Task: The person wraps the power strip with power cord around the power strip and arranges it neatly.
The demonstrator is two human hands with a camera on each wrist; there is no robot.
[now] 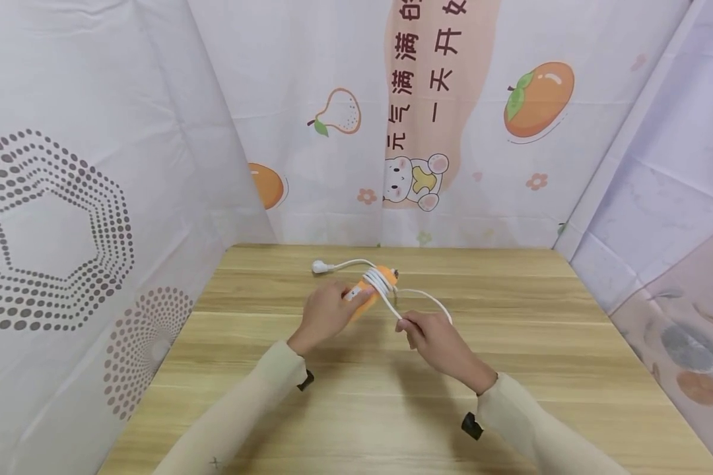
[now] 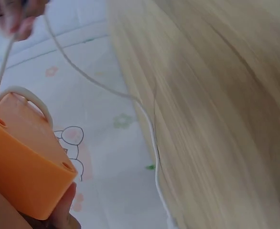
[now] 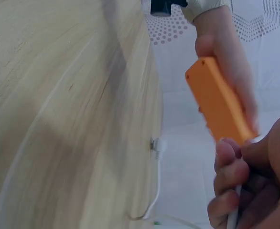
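My left hand (image 1: 325, 311) grips an orange power strip (image 1: 365, 302) above the table, with its far end raised. White cord (image 1: 379, 280) is wound in several turns around the strip's upper part. My right hand (image 1: 436, 340) pinches the cord, which runs taut from the strip to the fingers. From there a loose stretch loops back behind. The cord's white plug (image 1: 320, 266) lies on the table to the left of the strip. In the left wrist view the strip's plain orange underside (image 2: 30, 162) shows screw holes. The right wrist view shows curled fingers (image 3: 231, 183) around the cord.
Beneath both hands is a wood-grain table (image 1: 356, 409). A printed white curtain (image 1: 309, 59) hangs at its back edge, and more patterned cloth (image 1: 53, 231) hangs along the left and right sides. Each sleeve has a dark band at the wrist.
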